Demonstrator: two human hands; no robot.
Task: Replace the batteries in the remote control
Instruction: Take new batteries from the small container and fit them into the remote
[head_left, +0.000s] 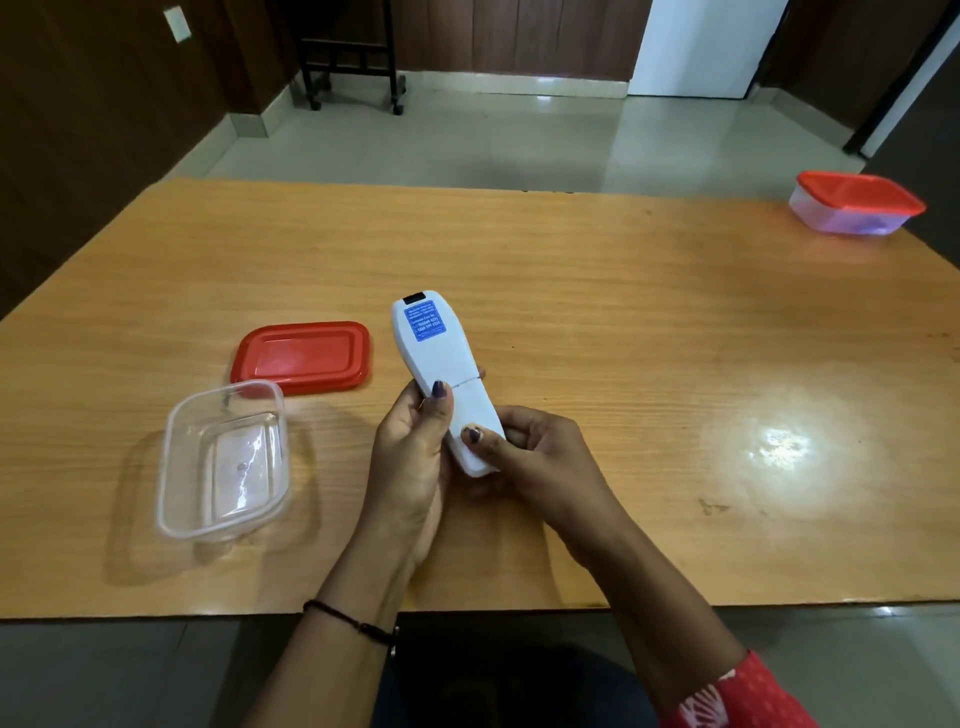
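Two hands hold the remote (444, 374) just above the table (597, 312), back side up. My left hand (410, 457) wraps its left edge, thumb near the seam. My right hand (535, 452) grips the near end, thumb flat on the cover (475, 426). The remote's long way runs from me up and a bit left, so I think the cover must slide toward me, and my right thumb is the one on it. Left of my hands sit an open tub (223, 462) and red lid (301, 358). I see no batteries.

left: open tub (223, 462), red lid (301, 358) | right: bare table (675, 338)
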